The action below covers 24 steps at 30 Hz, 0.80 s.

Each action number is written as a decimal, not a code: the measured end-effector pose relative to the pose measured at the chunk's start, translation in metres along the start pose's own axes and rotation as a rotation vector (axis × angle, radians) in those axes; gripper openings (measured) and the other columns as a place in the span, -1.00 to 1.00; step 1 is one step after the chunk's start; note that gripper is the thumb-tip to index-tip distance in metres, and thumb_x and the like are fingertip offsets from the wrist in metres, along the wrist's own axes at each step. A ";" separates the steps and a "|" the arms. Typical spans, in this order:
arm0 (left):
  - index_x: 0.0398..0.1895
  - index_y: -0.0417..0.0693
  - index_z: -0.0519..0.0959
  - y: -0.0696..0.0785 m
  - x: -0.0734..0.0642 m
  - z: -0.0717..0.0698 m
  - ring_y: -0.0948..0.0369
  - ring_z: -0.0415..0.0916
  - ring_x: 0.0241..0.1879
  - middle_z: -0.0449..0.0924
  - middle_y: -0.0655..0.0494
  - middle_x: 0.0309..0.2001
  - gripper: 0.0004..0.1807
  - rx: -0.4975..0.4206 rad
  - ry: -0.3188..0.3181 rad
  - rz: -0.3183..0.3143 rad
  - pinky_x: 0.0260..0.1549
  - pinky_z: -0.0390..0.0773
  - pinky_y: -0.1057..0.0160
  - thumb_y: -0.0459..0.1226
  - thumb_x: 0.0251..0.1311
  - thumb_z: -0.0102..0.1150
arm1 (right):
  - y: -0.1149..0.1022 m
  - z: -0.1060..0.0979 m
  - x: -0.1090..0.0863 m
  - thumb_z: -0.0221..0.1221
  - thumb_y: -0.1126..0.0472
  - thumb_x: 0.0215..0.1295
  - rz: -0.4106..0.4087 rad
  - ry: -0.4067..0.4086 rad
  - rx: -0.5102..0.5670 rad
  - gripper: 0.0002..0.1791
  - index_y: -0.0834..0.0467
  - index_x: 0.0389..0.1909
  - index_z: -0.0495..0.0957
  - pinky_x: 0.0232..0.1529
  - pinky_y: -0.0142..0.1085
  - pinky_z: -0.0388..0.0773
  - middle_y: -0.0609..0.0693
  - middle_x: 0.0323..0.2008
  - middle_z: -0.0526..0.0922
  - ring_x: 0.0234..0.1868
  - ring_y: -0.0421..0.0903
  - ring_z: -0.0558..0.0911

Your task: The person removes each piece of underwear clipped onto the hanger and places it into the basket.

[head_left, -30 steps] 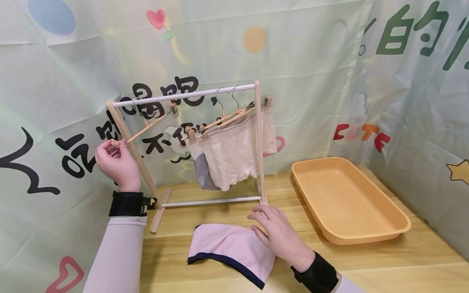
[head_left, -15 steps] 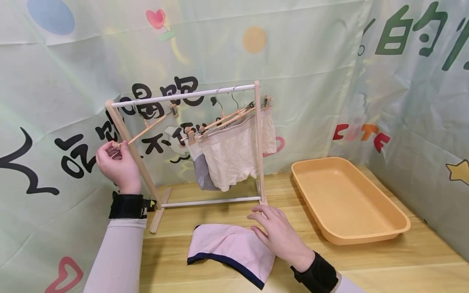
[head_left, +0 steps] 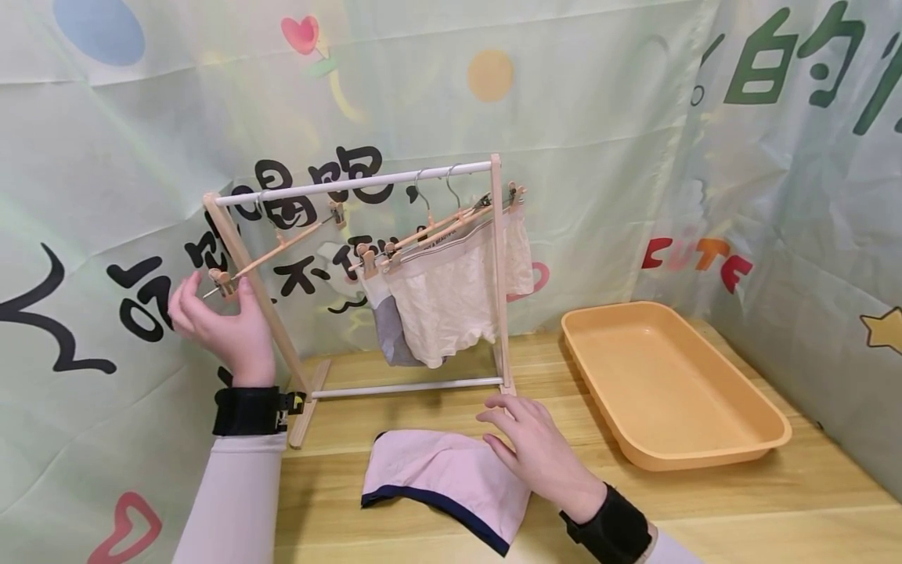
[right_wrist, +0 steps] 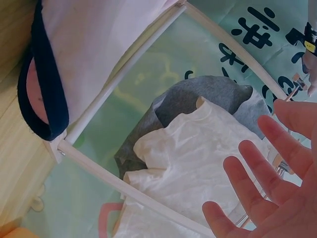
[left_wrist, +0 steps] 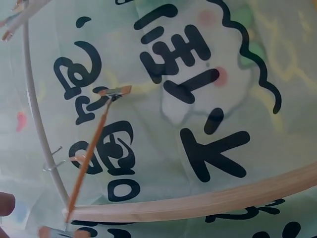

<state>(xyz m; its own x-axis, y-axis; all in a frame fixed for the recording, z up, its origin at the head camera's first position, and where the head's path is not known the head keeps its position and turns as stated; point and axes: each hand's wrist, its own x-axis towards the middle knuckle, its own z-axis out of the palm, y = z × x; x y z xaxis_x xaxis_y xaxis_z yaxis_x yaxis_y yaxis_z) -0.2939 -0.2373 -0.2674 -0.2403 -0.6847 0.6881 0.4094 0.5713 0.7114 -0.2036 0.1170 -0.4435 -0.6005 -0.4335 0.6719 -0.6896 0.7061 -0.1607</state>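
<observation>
An unloaded wooden clip hanger (head_left: 299, 236) hangs at the left end of a small wooden garment rack (head_left: 352, 184). My left hand (head_left: 236, 337) is just below the hanger's near clip (head_left: 221, 280), thumb and fingers spread either side of it. In the left wrist view the hanger (left_wrist: 88, 158) slants down past the rack post, with a fingertip at the left edge. My right hand (head_left: 539, 454), fingers loosely spread, is over the right end of pink underpants (head_left: 440, 470) with navy trim. Those underpants (right_wrist: 94, 34) appear at the upper left of the right wrist view.
Cream shorts (head_left: 447, 290) hang from a clip hanger at the rack's right side. Behind them hangs a grey and white garment (head_left: 391, 329). A yellow-orange tray (head_left: 655, 376) stands on the wooden table (head_left: 761, 501) at right. A printed cloth backdrop (head_left: 578, 94) surrounds the table.
My left hand has let go of the hanger's near clip; its fingers have spread and the hand has dropped slightly. My right hand and the underpants have stayed put.
</observation>
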 end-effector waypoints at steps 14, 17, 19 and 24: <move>0.10 -0.33 0.39 0.023 -0.037 -0.010 0.11 0.08 0.28 0.32 -0.27 0.23 -0.52 -0.098 -0.058 0.202 0.35 0.03 0.17 -0.38 0.10 0.23 | 0.002 -0.001 -0.001 0.27 0.16 0.18 0.012 -0.022 0.003 -0.71 0.03 -0.06 0.57 0.03 0.11 0.43 0.04 0.03 0.55 0.09 0.01 0.46; 0.13 -0.36 0.37 0.027 -0.044 -0.011 0.11 0.11 0.27 0.32 -0.27 0.23 -0.50 -0.112 -0.100 0.189 0.36 0.03 0.14 -0.37 0.12 0.22 | 0.003 0.000 0.000 0.26 0.15 0.19 0.010 -0.027 -0.002 -0.71 0.03 -0.05 0.56 0.04 0.10 0.43 0.04 0.04 0.54 0.09 0.01 0.46; 0.15 -0.36 0.36 0.029 -0.049 -0.013 0.13 0.12 0.27 0.32 -0.27 0.23 -0.48 -0.117 -0.134 0.178 0.36 0.02 0.14 -0.35 0.13 0.22 | 0.003 0.000 0.000 0.26 0.15 0.19 0.012 -0.027 -0.002 -0.71 0.02 -0.05 0.56 0.04 0.10 0.43 0.04 0.04 0.54 0.09 0.00 0.46; 0.19 -0.36 0.34 0.026 -0.063 -0.015 0.10 0.14 0.27 0.29 -0.32 0.24 -0.45 -0.140 -0.250 0.176 0.36 0.05 0.06 -0.38 0.12 0.23 | 0.004 0.001 0.001 0.28 0.16 0.16 0.006 -0.012 -0.005 -0.71 -0.01 -0.07 0.56 0.02 0.12 0.44 0.05 0.02 0.56 0.08 0.00 0.47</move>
<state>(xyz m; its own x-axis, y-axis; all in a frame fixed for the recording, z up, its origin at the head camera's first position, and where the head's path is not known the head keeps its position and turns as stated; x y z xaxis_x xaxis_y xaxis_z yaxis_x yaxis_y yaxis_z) -0.2548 -0.1860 -0.2947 -0.3564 -0.4391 0.8247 0.5766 0.5912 0.5639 -0.2068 0.1188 -0.4440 -0.6095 -0.4354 0.6625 -0.6840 0.7114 -0.1617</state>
